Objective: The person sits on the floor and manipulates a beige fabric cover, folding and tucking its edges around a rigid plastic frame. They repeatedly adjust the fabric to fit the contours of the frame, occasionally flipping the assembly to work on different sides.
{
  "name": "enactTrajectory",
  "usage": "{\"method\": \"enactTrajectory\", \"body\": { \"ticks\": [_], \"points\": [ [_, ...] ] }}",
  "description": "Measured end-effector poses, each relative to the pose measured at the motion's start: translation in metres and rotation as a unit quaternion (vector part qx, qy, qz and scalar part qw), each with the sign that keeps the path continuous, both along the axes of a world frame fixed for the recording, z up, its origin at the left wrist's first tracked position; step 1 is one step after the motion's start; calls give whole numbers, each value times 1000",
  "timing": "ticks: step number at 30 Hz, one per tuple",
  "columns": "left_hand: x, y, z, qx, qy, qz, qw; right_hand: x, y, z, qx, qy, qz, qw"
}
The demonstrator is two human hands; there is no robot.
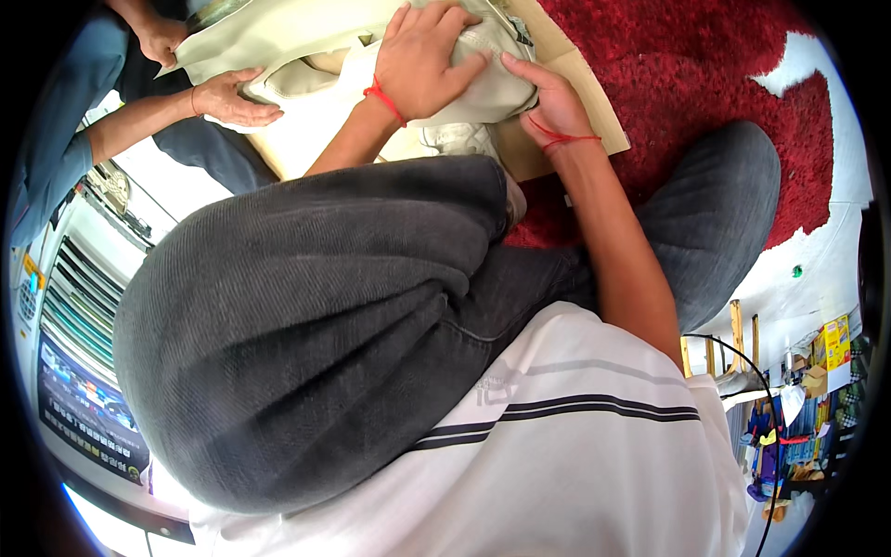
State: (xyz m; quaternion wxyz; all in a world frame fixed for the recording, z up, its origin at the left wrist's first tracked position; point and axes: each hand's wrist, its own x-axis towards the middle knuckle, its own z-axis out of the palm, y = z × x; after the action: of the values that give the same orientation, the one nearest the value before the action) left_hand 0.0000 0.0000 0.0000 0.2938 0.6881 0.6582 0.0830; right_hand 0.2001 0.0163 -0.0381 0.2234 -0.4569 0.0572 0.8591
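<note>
- Two co-worker hands far left: upper hand [162, 42] pinches the corner of the loose flap [269, 48]; lower hand [237, 100] sits at its folded edge, grip unclear to me.
- Flap side looks undone: slack, with a gap showing beige lining [327, 61].
- Left hand [422, 63]: palm down on the cream leather-like cover [492, 97], fingers extended, thumb out right. Pressing, I'd judge, not clenched. Forearm emerges beyond the bent knee [306, 306].
- Cover sits between left and right hands, over the cardboard [585, 102]. It bulges smoothly here, so I'd rate this end further along; can't confirm it's finished.
- Right hand [557, 102]: grasping the cover's right edge, thumb on top, fingers mostly hidden from me. Forearm angles up from lower right.
</note>
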Motion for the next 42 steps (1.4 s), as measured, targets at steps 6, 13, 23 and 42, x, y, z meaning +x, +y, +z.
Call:
{"method": "enactTrajectory", "body": {
  "ticks": [6,13,23,42],
  "points": [
    [16,-2,4,20,52,32,998,11,-5,-6,77,-120,89,986],
    [27,2,5,5,85,53,995,19,0,2,128,-189,163,960],
    [40,4,1,-15,118,87,989,24,3,-11,299,-362,298,831],
    [-7,30,11,108,-89,-240,961,17,23,-13,321,-401,392,763]
  ]
}}
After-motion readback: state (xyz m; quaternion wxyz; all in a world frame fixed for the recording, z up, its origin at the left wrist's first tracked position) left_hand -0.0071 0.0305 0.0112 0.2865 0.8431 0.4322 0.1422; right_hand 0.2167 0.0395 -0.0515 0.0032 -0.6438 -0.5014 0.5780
